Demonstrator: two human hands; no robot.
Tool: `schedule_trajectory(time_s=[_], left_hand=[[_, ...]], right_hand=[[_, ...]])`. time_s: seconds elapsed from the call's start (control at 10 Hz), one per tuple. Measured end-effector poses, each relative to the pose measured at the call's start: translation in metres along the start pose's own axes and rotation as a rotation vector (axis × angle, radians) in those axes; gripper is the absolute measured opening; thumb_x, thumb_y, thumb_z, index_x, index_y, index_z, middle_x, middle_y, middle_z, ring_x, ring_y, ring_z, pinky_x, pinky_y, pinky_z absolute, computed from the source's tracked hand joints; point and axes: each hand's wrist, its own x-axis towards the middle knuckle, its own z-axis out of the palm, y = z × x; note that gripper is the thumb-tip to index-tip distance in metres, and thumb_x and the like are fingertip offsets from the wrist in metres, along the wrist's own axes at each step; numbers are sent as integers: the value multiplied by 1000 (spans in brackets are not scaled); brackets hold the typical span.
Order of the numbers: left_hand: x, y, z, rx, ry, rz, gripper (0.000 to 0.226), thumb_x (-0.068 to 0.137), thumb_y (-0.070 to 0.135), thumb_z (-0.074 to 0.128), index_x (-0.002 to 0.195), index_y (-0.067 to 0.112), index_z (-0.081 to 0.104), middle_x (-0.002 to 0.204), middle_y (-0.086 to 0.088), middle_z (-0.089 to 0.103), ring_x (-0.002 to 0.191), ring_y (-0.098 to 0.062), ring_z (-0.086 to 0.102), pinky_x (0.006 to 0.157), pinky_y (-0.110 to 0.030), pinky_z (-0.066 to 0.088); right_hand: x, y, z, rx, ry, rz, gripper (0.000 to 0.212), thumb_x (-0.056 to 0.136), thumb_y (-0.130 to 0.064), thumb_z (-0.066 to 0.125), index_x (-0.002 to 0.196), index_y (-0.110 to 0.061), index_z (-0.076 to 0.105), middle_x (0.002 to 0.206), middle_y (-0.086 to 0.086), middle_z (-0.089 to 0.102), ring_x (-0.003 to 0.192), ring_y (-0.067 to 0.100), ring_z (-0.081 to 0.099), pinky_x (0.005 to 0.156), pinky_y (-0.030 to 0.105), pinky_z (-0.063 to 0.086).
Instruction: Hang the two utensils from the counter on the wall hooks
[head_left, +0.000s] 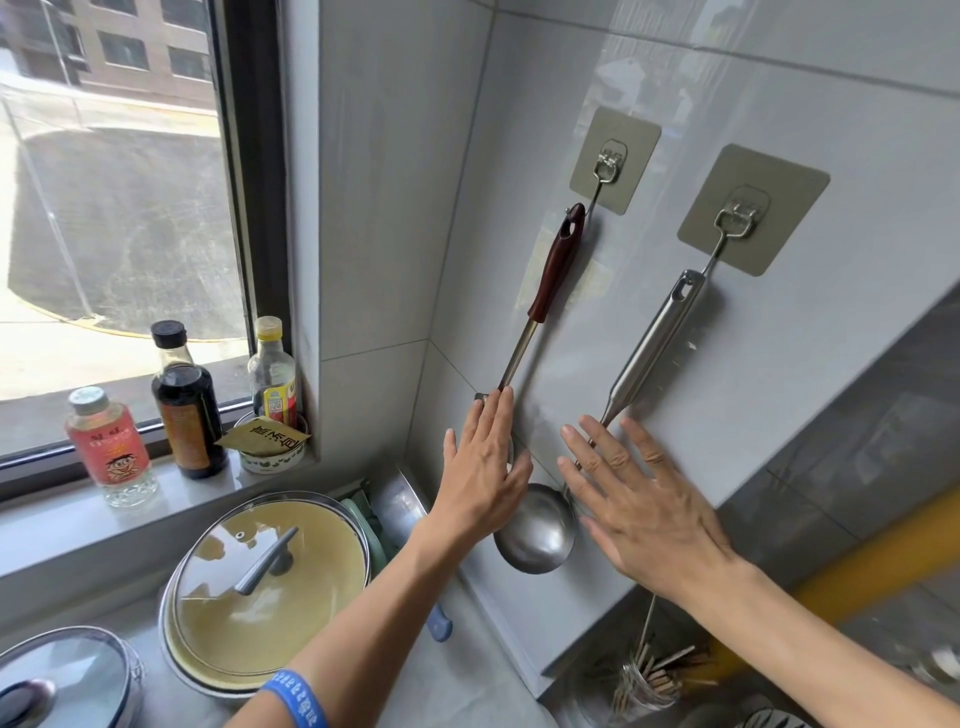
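Already hooked, wood-handled spatula (556, 270) and steel ladle (535, 530) hang; both hands (485, 467) (639, 504) splayed flat, empty.

light: bright daylight pouring in from the window (119, 208) on the left
glare: soft reflections on the glossy wall tiles (675, 78), shine on the pot lid (270, 582)
blur: bottom right corner pretty smeary
distortion: wide-angle, edges bend noticeably

Centre frame, one utensil (558, 270) has a dark reddish-brown handle; the ladle (540, 530) right of it is plain silver steel. Both hook pads (753, 208) are olive-grey on pale grey tiles (395, 182). A blue wristband (296, 696) sits at bottom.
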Motion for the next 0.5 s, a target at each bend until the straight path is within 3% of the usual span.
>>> schedule_trajectory(time_s=[0.3,0.5], left_hand=[[0,-1,0,-6,3,5,72,94,30,44,150,33,0,163,9,6,149,-16,0,118,-59,9],[-8,0,-9,-8,42,7,72,94,31,46,151,31,2,163,8,8,149,-17,1,117,-60,12]], right_hand=[[1,1,-2,14,-13,-6,65,86,-44,52,143,-13,45,156,17,33,146,36,22,116,57,13],[-6,-14,-5,37,41,1,65,88,-45,46,145,-15,41,158,16,29,148,36,16,117,60,5]])
